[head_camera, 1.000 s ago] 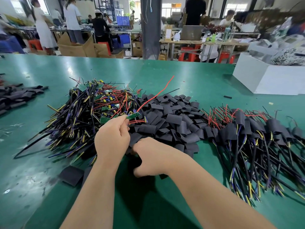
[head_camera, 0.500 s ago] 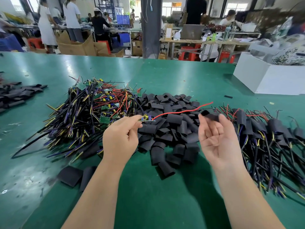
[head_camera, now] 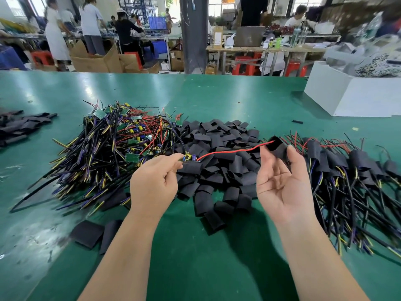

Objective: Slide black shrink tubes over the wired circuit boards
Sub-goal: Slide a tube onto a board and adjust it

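My left hand (head_camera: 155,181) pinches a small wired circuit board (head_camera: 191,158) above the pile of loose black shrink tubes (head_camera: 219,161). Its red wire (head_camera: 230,151) runs right, and the wire's tip reaches the mouth of a black shrink tube (head_camera: 278,147). That tube is held between thumb and fingertips of my right hand (head_camera: 280,183), palm up. A heap of bare wired boards (head_camera: 112,148) lies at the left. Boards with tubes on them (head_camera: 351,170) are piled at the right.
The green table (head_camera: 206,257) holds two flat tubes (head_camera: 93,233) near the front left and more black tubes (head_camera: 19,127) at the far left edge. A white box (head_camera: 351,98) stands at the back right. People work at benches beyond the table.
My right hand rose from the tube pile with one tube and turned palm up. My left hand lifted the board out of the heap, and the red wire's tip now meets the tube's mouth.
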`<state>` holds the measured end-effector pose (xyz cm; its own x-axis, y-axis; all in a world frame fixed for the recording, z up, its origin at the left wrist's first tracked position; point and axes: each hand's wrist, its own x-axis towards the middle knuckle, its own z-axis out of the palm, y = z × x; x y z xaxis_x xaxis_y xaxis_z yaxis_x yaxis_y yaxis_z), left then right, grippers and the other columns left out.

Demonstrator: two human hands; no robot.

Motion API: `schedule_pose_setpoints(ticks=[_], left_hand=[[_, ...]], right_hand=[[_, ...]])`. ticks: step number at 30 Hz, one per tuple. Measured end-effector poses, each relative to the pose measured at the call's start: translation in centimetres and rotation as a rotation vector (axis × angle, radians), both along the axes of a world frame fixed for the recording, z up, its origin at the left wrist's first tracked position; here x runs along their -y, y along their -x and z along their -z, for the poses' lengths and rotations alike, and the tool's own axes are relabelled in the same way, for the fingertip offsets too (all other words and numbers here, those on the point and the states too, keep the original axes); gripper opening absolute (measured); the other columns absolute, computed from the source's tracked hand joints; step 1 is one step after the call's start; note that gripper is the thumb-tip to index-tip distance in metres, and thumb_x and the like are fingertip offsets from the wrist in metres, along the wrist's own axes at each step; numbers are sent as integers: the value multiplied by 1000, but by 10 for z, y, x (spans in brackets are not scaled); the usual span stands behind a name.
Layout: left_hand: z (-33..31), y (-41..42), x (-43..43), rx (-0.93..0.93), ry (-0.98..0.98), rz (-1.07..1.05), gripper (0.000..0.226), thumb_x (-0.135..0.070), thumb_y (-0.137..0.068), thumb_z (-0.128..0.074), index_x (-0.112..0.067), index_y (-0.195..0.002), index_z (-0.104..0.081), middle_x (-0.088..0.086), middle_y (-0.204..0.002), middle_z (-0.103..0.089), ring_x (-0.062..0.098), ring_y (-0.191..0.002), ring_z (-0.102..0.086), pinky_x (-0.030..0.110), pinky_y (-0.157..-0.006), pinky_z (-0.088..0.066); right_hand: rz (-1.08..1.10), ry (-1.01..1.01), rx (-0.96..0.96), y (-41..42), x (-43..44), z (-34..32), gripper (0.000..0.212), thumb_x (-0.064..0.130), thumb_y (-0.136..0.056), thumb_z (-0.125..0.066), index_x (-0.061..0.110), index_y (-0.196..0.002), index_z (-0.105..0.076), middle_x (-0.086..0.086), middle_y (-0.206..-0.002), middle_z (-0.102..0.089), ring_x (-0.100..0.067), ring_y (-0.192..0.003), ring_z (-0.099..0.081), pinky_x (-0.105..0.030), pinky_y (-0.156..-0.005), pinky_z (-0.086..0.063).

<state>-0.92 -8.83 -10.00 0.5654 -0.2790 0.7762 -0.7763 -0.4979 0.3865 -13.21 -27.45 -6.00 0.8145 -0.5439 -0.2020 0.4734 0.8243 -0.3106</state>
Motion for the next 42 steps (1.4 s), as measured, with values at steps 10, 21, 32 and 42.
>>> schedule_pose_setpoints(ticks=[10,21,32,42], left_hand=[[-2,1,-1,-42,-119,-92,39,-23,-88,-37,-14,-95,-75,-1,-73,-69,26,-66,-62,34,-49,-49],[0,18,19,108,-17,-67,22,-13,-88,-54,-13,-96,-75,-1,-79,-72,22,-72,-67,27,-57,-50],[-4,29,27,349,-84,-47,20,-11,-93,-55,-8,-95,-75,0,-68,-67,25,-55,-57,34,-46,-47],[-5,28,28,378,-131,-95,15,-9,-89,-60,-9,-90,-75,-1,-64,-65,23,-53,-57,32,-43,-45]], right_hand=[[17,392,-57,-1,2,8,24,29,-69,-68,13,-86,-60,-1,-76,-71,-15,-83,-72,-18,-63,-54],[-91,634,-161,-14,-24,23,8,15,-67,-71,22,-63,-72,-9,-83,-72,-18,-77,-70,-24,-64,-54],[-132,540,-226,-11,-23,22,4,14,-81,-67,12,-81,-65,-10,-85,-75,-18,-75,-73,-21,-60,-55],[-60,674,-228,-5,-21,15,20,0,-83,-65,14,-70,-60,-18,-87,-68,-26,-76,-70,-28,-65,-56]])
